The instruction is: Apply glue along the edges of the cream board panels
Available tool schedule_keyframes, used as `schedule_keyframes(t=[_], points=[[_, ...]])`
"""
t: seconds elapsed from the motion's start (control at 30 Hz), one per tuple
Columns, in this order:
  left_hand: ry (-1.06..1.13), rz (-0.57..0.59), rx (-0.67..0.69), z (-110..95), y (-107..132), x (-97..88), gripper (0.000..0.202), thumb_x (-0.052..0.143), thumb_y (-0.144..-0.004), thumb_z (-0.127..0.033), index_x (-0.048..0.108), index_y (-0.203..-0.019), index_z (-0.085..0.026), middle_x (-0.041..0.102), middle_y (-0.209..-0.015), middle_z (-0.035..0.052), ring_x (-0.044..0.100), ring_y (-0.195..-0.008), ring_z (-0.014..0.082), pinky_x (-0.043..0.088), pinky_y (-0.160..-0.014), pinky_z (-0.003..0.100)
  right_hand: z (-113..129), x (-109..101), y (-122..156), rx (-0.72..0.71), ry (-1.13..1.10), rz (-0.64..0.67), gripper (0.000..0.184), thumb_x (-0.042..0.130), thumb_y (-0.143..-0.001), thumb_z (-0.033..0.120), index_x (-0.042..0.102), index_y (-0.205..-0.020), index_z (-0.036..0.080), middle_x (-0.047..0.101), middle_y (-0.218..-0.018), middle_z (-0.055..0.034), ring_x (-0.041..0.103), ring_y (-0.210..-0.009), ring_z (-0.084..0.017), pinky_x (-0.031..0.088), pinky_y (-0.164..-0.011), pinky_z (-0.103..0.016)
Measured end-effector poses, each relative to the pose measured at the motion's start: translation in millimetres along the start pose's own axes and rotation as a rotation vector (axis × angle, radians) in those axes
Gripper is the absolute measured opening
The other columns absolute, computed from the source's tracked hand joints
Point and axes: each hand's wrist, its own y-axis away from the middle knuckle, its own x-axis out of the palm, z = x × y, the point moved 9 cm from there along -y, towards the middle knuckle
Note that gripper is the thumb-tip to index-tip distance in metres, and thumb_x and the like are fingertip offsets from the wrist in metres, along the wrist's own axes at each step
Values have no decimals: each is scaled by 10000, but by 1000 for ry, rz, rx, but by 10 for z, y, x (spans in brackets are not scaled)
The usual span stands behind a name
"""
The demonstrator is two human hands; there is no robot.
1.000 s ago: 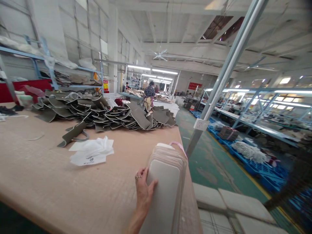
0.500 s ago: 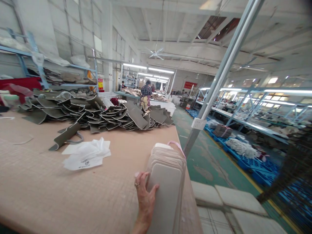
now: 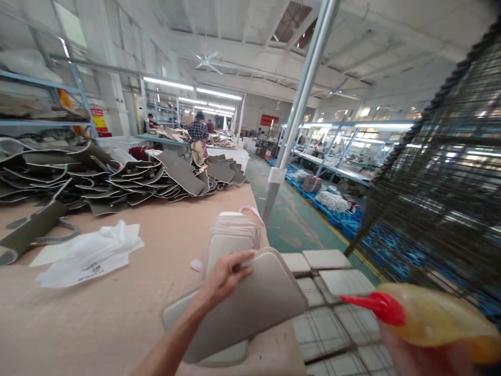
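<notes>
My left hand (image 3: 229, 277) pinches the upper edge of a grey-beige flat panel (image 3: 250, 308) with rounded corners. The panel is tilted across the pile, and another panel's end sticks out at its left. Behind it lies a stack of like panels (image 3: 230, 227) near the table's right edge. At the lower right, my right hand (image 3: 415, 350), blurred and partly out of frame, is wrapped round a yellowish squeeze bottle (image 3: 434, 313). Its red nozzle (image 3: 376, 305) points left toward the panel.
Dark olive pieces (image 3: 129, 180) are heaped at the table's back. A crumpled white sheet (image 3: 94, 253) lies at left. A metal post (image 3: 291, 115) rises by the table's right edge, with bundled pale panels (image 3: 332, 313) below. Dark netting (image 3: 434, 172) hangs at right; a person (image 3: 198, 136) stands farther off.
My left hand, earlier on the side of the stack, now holds a panel turned across it. My right hand with the bottle has come into view. The view has swung right.
</notes>
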Motion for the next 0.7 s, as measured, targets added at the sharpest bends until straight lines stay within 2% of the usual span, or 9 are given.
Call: schedule_keyframes(t=[0.07, 0.13, 0.17, 0.23, 0.37, 0.43, 0.53, 0.6, 0.7], points=[[-30, 217, 43, -206, -18, 171, 365, 603, -756, -259, 699, -1094, -159, 725, -918, 35, 653, -777, 179, 510, -724, 260, 170, -8, -45, 21, 5, 6, 515, 703, -685, 488, 582, -1143, 285, 476, -1338, -12, 376, -1289, -267, 504, -929, -466], [-40, 366, 84, -384, -26, 319, 347, 617, -739, -243, 711, -1063, -161, 729, -848, 14, 650, -715, 160, 504, -677, 235, 325, 75, -47, 62, -4, 31, 572, 767, -567, 469, 627, -1084, 270, 509, -1312, 0, 439, -1244, -253, 543, -867, -359], [-38, 405, 101, -461, -41, 376, 338, 639, -716, -242, 720, -1034, -159, 729, -824, 5, 650, -704, 158, 502, -663, 227, 409, 135, -43, 61, -40, 40, 655, 807, -487, 451, 630, -1090, 265, 490, -1337, 16, 448, -1236, -243, 543, -854, -314], [-41, 415, 108, -566, -95, 450, 325, 687, -652, -247, 738, -958, -150, 725, -785, -7, 650, -692, 160, 504, -663, 234, 571, 265, -41, 11, -212, 64, 749, 870, -380, 355, 642, -1076, 200, 488, -1343, -9, 431, -1249, -259, 556, -813, -290], [-79, 419, -59, -514, -111, 485, 386, 694, -619, -245, 715, -985, -124, 718, -872, -3, 642, -862, 200, 495, -798, 313, 650, 464, -4, -48, -356, 257, 611, 829, -565, 260, 600, -1128, 196, 620, -1153, 47, 509, -1160, -176, 464, -963, -330], [-95, 370, -151, -420, -34, 338, 428, 669, -667, -246, 675, -1063, -85, 700, -900, 10, 617, -930, 204, 470, -854, 342, 554, 413, 21, -33, -412, 291, 567, 814, -615, 265, 592, -1128, 167, 644, -1101, 33, 536, -1122, -166, 450, -981, -351], [-101, 197, -215, -261, 149, -87, 477, 647, -721, -284, 624, -1140, -55, 674, -963, 31, 583, -987, 204, 440, -894, 344, 237, 198, 31, 64, -446, 188, 509, 777, -658, 277, 598, -1118, 154, 619, -1167, -8, 515, -1162, -195, 497, -927, -361], [-110, 99, -247, -154, 310, -363, 510, 672, -700, -335, 630, -1129, -62, 669, -1021, 50, 573, -1003, 219, 437, -897, 347, 6, 101, 60, 145, -462, 122, 424, 701, -730, 281, 602, -1119, 144, 602, -1198, -38, 509, -1174, -212, 534, -861, -353], [-99, 92, -308, -90, 557, -537, 508, 697, -652, -367, 665, -1081, -97, 686, -1029, 59, 588, -975, 227, 458, -867, 347, -211, 141, 151, 245, -436, 117, 460, 730, -701, 317, 610, -1117, 162, 578, -1238, -45, 507, -1176, -220, 546, -834, -352]])
